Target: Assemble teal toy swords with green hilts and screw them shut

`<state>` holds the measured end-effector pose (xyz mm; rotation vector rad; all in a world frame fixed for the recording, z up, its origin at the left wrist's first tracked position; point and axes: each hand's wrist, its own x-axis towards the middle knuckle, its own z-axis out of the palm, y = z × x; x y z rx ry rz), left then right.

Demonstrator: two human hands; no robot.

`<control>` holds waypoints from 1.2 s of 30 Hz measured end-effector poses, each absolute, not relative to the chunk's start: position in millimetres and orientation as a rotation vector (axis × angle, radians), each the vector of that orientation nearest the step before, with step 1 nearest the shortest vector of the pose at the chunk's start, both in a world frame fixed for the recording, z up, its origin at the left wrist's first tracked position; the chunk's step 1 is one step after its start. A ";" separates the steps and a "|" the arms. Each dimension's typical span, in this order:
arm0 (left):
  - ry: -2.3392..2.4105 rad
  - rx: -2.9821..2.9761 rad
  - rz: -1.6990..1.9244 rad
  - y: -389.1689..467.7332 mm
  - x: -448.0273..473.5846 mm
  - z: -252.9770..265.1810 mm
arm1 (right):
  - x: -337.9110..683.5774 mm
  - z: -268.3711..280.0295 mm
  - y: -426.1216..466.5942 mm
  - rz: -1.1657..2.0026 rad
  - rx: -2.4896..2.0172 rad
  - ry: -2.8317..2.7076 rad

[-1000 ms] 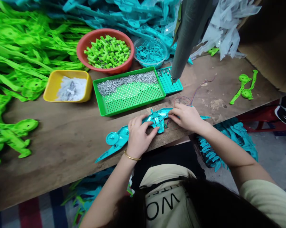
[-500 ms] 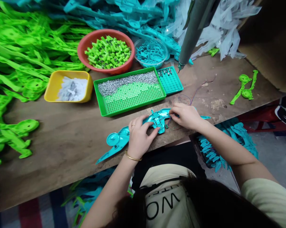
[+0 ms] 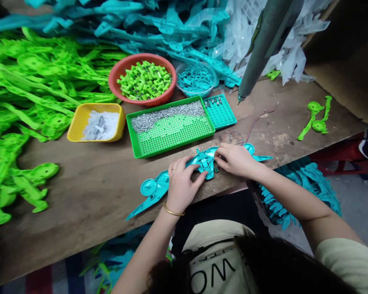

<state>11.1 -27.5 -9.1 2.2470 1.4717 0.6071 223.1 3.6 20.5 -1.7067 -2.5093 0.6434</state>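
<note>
A long turquoise plastic shell (image 3: pixel 155 188) lies open side up at the table's front edge, with a round cup near its left end and small moulded fittings in its middle. My left hand (image 3: pixel 184 179) rests over the shell left of centre, thumb and fingers curled onto its middle section. Just right of the middle, my right hand (image 3: pixel 236 160) pinches a thin wire at the shell. Its fingertips partly hide the wire's end. More thin red and blue wires (image 3: pixel 257 119) trail across the table behind this hand. A small green piece (image 3: pixel 216 169) sits beside the shell.
A green tray of screws (image 3: pixel 171 141), a turquoise tray (image 3: pixel 222 116), a yellow tub (image 3: pixel 74 126), a red bowl (image 3: pixel 112 81) and a clear tub (image 3: pixel 213 81) stand behind. An electric screwdriver (image 3: pixel 257 57) hangs above. Green parts (image 3: pixel 27 98) are heaped left.
The view has shifted, so the table's contents appear lower. My right hand has moved slightly closer to the shell's middle; my left hand keeps its place on the shell.
</note>
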 end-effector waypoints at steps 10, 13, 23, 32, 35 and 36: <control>1.473 2.247 0.617 -27.6 12.0 -8.7 | 217.4 14.2 1.5 0.841 -1.654 -2.321; 1.468 2.253 0.615 -27.7 12.2 -9.0 | 218.7 12.3 0.0 0.845 -1.655 -2.298; 1.472 2.243 0.611 -27.6 11.2 -9.9 | 217.6 21.0 -5.0 0.801 -1.792 -2.337; 1.473 2.254 0.603 -29.1 11.5 -8.9 | 218.6 21.6 -2.9 0.733 -1.878 -2.329; 1.476 2.257 0.601 -29.2 11.6 -8.8 | 216.4 23.3 -1.5 0.729 -1.879 -2.397; 1.476 2.258 0.598 -29.2 11.7 -8.8 | 215.6 24.1 -0.9 0.724 -1.872 -2.423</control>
